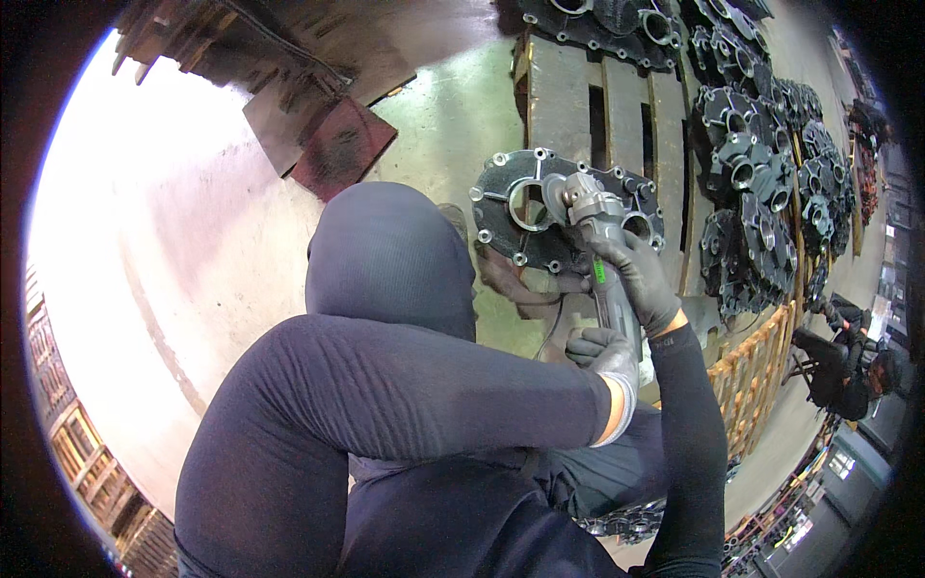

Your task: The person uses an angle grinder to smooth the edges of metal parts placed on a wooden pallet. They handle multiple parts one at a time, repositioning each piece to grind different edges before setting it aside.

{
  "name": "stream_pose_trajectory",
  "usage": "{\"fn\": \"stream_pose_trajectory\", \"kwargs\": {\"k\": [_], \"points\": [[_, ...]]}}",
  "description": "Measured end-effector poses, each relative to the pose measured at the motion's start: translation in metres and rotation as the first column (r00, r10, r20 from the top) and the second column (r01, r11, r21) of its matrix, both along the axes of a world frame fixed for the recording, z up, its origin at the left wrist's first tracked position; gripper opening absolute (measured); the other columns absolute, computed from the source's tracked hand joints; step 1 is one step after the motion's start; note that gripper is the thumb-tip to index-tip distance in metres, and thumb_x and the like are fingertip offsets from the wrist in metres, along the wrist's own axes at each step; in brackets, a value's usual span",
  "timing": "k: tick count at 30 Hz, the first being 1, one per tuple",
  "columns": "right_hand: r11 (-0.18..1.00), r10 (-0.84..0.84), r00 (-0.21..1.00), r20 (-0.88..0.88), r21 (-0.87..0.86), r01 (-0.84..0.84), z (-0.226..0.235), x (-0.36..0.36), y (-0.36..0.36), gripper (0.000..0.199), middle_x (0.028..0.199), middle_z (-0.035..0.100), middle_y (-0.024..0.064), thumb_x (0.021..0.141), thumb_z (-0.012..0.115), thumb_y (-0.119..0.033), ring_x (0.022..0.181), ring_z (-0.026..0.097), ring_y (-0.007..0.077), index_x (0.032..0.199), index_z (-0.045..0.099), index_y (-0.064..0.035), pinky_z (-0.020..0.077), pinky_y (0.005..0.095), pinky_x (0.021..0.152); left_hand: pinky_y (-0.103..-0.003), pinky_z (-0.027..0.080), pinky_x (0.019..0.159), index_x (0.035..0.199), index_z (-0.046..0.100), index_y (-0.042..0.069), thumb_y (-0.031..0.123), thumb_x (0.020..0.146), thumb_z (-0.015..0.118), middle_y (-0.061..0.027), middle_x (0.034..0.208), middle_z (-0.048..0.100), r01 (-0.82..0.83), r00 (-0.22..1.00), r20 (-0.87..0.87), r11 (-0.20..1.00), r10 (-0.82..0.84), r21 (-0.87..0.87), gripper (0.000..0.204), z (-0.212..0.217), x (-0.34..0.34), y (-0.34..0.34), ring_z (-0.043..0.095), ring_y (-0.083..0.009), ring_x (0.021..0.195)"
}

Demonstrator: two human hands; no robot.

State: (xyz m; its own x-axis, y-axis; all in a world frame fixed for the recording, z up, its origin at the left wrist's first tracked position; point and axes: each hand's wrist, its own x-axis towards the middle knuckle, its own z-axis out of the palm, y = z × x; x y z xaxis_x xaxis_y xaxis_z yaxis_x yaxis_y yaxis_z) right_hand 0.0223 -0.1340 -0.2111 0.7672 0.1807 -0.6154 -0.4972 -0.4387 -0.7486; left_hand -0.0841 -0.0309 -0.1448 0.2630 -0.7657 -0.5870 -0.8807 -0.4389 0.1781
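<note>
Pale floor (443, 125) surrounds the work. Both gloved hands wrap an angle grinder (607, 301): the left hand (605, 354) at its rear, forearm reaching across; the right hand (644, 279) farther forward, nearer the black casting (549, 248). That casting lies just ahead, long axis left to right, beside pallet slats (559, 96).

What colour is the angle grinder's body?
Grey, with a small bright green patch on the angle grinder's body; best seen in the head view.
</note>
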Motion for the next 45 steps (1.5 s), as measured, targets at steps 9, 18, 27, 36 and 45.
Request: {"fn": "stream_pose_trajectory", "kwargs": {"k": [9,18,27,36,45], "points": [[0.959,-0.183,0.955,-0.232,0.169,0.225,0.002,0.015,0.039,0.057,0.096,0.075,0.012,0.098,0.079,-0.039,0.082,0.078,0.0196,0.13,0.061,0.0047,0.0644,0.0314,0.069,-0.05,0.061,0.071,0.107,0.084,0.008,0.021,0.086,0.071,-0.0144,0.091,0.079,0.221,0.965,-0.118,0.97,-0.233,-0.102,0.028,0.015,0.007,0.024,0.076,-0.0311,0.072],[0.954,-0.178,0.942,-0.286,0.184,0.237,-0.006,0.017,0.052,0.052,0.092,0.075,0.0126,0.099,0.078,-0.038,0.073,0.077,0.0225,0.129,0.062,0.0012,0.0648,0.0346,0.066,-0.057,0.061,0.071,0.107,0.083,0.004,0.024,0.083,0.075,-0.0155,0.089,0.079,0.278,0.956,-0.094,0.96,-0.279,-0.028,0.032,0.027,0.02,0.042,0.076,-0.0354,0.073],[0.968,-0.144,0.957,-0.251,0.164,0.189,-0.004,0.023,0.066,0.053,0.092,0.074,0.0106,0.096,0.081,-0.039,0.073,0.076,0.0197,0.127,0.063,0.0008,0.0627,0.0327,0.066,-0.055,0.059,0.078,0.107,0.081,0.005,0.032,0.093,0.065,-0.0148,0.096,0.081,0.323,0.943,-0.093,0.946,-0.32,0.011,0.035,0.025,0.019,0.043,0.078,-0.0333,0.08],[0.977,0.201,0.98,-0.014,-0.07,-0.201,-0.013,0.032,0.08,0.07,0.113,0.076,0.0155,0.091,0.083,-0.046,0.101,0.075,0.0261,0.132,0.066,0.0084,0.0576,0.0372,0.092,-0.054,0.06,0.067,0.104,0.084,0.005,0.023,0.087,0.071,-0.0155,0.088,0.079,0.253,0.963,-0.058,0.96,-0.262,-0.121,0.028,0.014,0.013,0.04,0.076,-0.032,0.074],[0.84,0.468,0.881,-0.068,-0.277,-0.467,0.016,0.006,0.087,0.072,0.117,0.077,0.0262,0.088,0.084,-0.046,0.107,0.077,0.0348,0.136,0.065,0.0036,0.0581,0.0431,0.094,-0.054,0.059,0.072,0.108,0.084,0.007,0.024,0.09,0.071,-0.0148,0.095,0.08,0.279,0.955,-0.1,0.96,-0.278,-0.008,0.028,0.03,0.02,0.054,0.075,-0.0325,0.075]]}}
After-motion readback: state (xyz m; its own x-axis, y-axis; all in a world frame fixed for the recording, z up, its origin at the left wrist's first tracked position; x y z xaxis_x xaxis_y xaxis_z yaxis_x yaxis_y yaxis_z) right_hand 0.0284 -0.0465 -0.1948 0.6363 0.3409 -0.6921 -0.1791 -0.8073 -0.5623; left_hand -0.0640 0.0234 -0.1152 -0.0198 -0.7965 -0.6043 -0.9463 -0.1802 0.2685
